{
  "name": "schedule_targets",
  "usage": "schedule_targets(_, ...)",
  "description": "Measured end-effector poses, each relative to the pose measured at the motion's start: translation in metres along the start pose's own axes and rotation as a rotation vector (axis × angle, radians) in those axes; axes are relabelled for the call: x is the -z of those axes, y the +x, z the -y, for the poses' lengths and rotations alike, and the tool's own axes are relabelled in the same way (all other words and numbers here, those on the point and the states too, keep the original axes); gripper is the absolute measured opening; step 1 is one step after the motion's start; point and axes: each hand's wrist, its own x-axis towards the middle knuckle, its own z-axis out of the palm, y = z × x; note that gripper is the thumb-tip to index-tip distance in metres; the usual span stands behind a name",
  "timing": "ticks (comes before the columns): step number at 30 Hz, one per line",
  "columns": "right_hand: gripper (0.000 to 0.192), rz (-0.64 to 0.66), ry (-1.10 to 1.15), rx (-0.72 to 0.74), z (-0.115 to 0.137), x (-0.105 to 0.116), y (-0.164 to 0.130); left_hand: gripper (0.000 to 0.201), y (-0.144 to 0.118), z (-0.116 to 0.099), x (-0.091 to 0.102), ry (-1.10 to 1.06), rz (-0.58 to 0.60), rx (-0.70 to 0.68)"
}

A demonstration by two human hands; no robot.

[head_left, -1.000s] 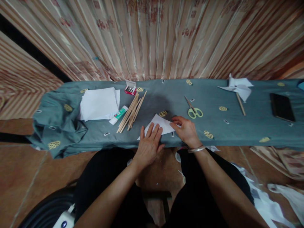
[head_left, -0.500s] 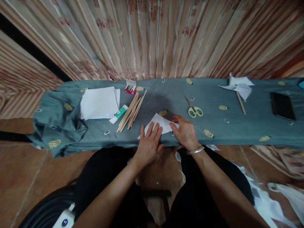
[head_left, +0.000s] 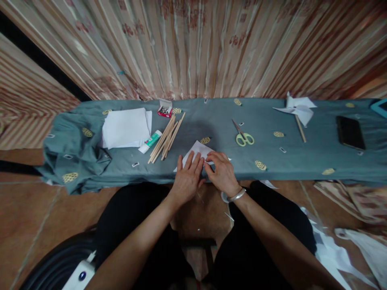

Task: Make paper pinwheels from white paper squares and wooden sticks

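A sheet of white paper [head_left: 198, 147] folded into a triangle lies at the front edge of the cloth-covered table. My left hand [head_left: 188, 175] rests flat on it, fingers stretched out and holding nothing. Close by, my right hand [head_left: 222, 171], with a silver bangle at the wrist, touches the paper with bent fingers; its thumb stands apart from the index finger, near my left fingertips. The paper's right corner shows past my right hand. Part of the fold is hidden beneath both hands.
Left of the hands lie wooden sticks [head_left: 165, 139], a glue tube [head_left: 151, 141], stacked white paper [head_left: 125, 128] and a red box of small metal pieces [head_left: 165, 109]. Green-handled scissors [head_left: 244, 137], a paper pinwheel [head_left: 299, 110] and a black phone [head_left: 350, 132] lie to the right.
My right hand has moved left across the paper, from its right corner to beside my left hand. My left hand stays flat on the paper. The view has shifted slightly.
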Motion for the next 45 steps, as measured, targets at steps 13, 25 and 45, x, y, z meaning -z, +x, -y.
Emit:
schedule_targets(13,0.011,0.040,-0.127,0.057,0.000,0.003,-0.002,0.067,-0.021,0.015,0.006,0.059,-0.027,0.004)
schedule_targets(25,0.014,-0.011,-0.148,0.003,-0.031,0.016,-0.008,0.067,-0.054,0.035,0.011,0.100,-0.036,0.078)
schedule_targets(45,0.029,-0.135,-0.075,-0.132,-0.070,0.037,-0.008,0.063,-0.075,0.038,0.008,0.090,-0.083,0.147)
